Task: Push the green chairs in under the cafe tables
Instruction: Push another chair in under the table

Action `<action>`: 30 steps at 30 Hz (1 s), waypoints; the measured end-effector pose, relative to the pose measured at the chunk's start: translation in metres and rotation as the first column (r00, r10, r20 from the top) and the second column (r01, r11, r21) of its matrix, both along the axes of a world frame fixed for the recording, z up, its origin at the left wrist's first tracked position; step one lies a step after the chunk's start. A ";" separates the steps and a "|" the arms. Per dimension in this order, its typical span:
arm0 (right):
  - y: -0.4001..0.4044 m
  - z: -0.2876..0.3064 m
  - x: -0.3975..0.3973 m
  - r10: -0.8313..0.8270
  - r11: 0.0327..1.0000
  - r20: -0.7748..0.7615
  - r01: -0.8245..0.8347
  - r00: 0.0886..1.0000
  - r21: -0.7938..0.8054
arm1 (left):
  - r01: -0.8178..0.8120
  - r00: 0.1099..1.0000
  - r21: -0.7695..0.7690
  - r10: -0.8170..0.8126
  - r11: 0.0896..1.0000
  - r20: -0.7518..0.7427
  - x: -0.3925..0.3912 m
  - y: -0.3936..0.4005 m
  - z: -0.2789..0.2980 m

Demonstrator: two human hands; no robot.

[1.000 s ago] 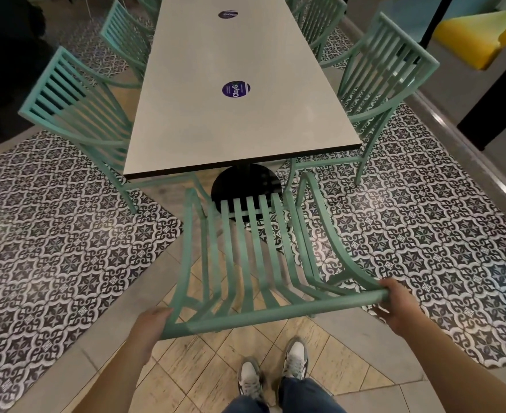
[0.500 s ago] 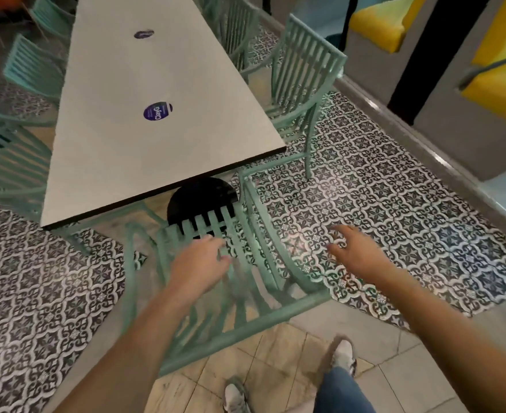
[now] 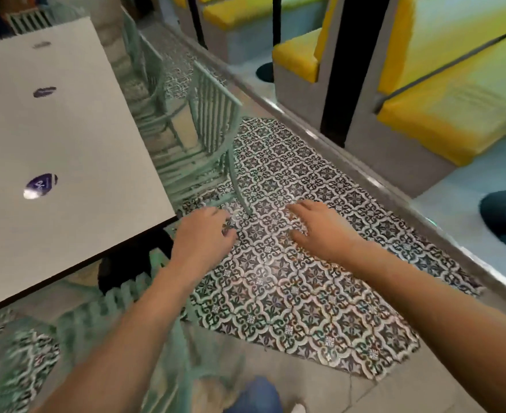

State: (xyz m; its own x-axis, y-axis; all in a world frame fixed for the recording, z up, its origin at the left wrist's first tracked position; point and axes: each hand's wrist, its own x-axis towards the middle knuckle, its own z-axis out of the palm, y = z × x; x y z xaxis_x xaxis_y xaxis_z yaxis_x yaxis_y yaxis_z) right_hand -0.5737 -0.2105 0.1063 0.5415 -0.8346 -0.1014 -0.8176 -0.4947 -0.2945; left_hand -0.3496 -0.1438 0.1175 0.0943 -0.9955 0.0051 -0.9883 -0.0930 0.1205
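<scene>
Hands have come off the end chair (image 3: 102, 317): a second ago both gripped its top rail, and half a second ago they were lifting away. Now the left hand (image 3: 204, 234) and right hand (image 3: 320, 226) hang in the air over the patterned tiles (image 3: 290, 293), fingers loosely spread and holding nothing. The view has also swung to the right, so the end chair sits blurred at the lower left, its seat slats reaching in under the near edge of the table (image 3: 66, 144). That chair looks done, and the reach reads as heading for the side chair (image 3: 213, 120) along the table's right edge.

The side chair stands turned a little out from the table, its back toward the aisle and its near rear leg on the tiles just beyond the fingertips. Motion blur hides how far its seat already goes under the top. Open tiled floor lies between this chair and the raised metal kerb (image 3: 380, 180) that bounds the yellow benches (image 3: 454, 108), so there is room to step round behind it. The table corner is close beside the left hand
</scene>
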 end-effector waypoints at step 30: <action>-0.694 -0.011 0.120 0.500 0.866 0.014 -0.499 0.866 -0.031 | -0.584 0.809 0.100 0.588 0.806 -0.014 0.076 -0.626 -0.040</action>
